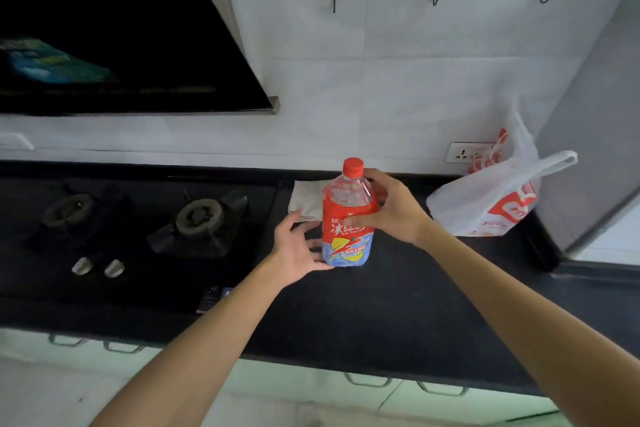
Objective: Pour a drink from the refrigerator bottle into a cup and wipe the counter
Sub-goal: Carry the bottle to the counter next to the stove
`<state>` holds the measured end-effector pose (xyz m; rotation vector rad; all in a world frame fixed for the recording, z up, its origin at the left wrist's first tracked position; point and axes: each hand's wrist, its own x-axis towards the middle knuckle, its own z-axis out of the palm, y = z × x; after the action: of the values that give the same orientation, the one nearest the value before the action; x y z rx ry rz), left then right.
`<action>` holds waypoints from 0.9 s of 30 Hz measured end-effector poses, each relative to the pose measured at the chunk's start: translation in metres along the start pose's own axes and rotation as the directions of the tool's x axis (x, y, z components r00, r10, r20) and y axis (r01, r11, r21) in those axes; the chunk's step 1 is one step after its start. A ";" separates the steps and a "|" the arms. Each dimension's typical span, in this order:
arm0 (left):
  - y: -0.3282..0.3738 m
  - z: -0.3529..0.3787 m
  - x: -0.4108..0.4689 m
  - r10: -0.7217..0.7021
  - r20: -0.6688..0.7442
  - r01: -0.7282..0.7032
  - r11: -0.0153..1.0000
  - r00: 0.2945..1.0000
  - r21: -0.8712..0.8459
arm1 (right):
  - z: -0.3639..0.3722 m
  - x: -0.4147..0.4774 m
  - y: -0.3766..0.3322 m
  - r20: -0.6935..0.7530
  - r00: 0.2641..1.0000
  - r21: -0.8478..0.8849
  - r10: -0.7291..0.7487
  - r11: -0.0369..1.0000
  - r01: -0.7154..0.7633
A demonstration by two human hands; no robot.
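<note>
A plastic drink bottle (347, 215) with a red cap and a red and blue label stands upright on the black counter (363, 315). My right hand (391, 208) grips its upper body from the right, thumb across the label. My left hand (298, 250) is at the bottle's lower left with fingers spread, its fingertips touching the base. A folded pale cloth (306, 199) lies on the counter just behind the bottle. No cup is in view.
A black gas hob (138, 225) with two burners and two knobs fills the counter's left. A black range hood (121, 28) hangs above it. A white and red plastic bag (498, 198) sits at the back right, near a wall socket (464, 152).
</note>
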<state>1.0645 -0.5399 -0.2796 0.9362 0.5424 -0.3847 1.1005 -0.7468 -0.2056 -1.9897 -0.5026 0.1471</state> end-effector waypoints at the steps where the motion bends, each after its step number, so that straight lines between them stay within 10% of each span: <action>1: -0.004 -0.003 0.004 -0.015 -0.005 0.015 1.000 1.000 -0.004 | 0.003 -0.001 0.007 0.003 1.000 0.003 0.011 1.000 -0.011; 27: -0.075 -0.075 0.053 -0.245 -0.072 0.246 0.969 0.967 0.009 | 0.080 -0.035 0.092 0.073 0.984 -0.011 0.162 0.987 -0.162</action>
<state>1.0468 -0.5220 -0.3961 0.9047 0.7232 -0.5821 1.0692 -0.7294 -0.3274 -2.0348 -0.3872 0.3217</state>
